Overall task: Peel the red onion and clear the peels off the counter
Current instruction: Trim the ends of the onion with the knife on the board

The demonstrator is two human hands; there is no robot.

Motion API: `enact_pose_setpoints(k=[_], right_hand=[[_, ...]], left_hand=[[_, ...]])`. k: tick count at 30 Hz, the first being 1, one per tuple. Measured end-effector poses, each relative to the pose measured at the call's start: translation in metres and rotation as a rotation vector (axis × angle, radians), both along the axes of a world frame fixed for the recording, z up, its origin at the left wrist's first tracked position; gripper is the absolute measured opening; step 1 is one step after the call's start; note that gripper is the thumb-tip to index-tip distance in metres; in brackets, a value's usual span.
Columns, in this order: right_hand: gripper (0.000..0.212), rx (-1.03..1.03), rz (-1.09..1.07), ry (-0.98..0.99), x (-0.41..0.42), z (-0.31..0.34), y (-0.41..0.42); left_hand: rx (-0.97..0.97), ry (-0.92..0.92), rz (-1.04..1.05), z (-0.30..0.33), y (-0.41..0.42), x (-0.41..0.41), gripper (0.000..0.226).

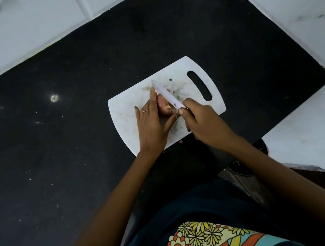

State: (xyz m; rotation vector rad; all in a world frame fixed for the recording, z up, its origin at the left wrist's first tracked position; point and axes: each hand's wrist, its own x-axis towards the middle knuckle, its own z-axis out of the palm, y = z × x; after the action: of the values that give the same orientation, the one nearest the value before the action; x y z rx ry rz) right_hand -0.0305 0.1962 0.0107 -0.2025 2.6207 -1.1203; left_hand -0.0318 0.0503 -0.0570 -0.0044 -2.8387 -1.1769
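The red onion sits on the white cutting board on the black bench. The left hand has its grip around the onion. The right hand grips a knife, blade across the onion.

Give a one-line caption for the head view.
Left hand steadies red onion on white cutting board; right hand holds knife over it.

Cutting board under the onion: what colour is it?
White, with grey-green smears, seen in the head view: cutting board.
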Motion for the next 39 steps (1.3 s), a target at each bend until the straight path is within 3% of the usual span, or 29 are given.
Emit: enact_pose_setpoints(k=[7, 19, 31, 36, 39], right_hand=[[0.015, 0.018, -0.043, 0.017, 0.007, -0.012, -0.010], [0.019, 0.111, -0.111, -0.044, -0.005, -0.009, 0.003], [0.010, 0.357, -0.045, -0.127, -0.011, -0.002, 0.002], [0.033, 0.381, -0.065, -0.108, -0.018, -0.003, 0.001], [0.034, 0.440, -0.046, -0.078, -0.018, -0.001, -0.002]], left_hand=[[-0.099, -0.008, 0.057, 0.002, 0.010, 0.000, 0.092], [0.201, -0.052, 0.032, 0.017, 0.010, -0.006, 0.069], [0.165, -0.023, 0.063, 0.023, 0.011, -0.018, 0.071], [0.145, -0.034, 0.057, 0.026, 0.006, -0.022, 0.070], [0.143, -0.032, 0.060, 0.027, 0.006, -0.022, 0.071]])
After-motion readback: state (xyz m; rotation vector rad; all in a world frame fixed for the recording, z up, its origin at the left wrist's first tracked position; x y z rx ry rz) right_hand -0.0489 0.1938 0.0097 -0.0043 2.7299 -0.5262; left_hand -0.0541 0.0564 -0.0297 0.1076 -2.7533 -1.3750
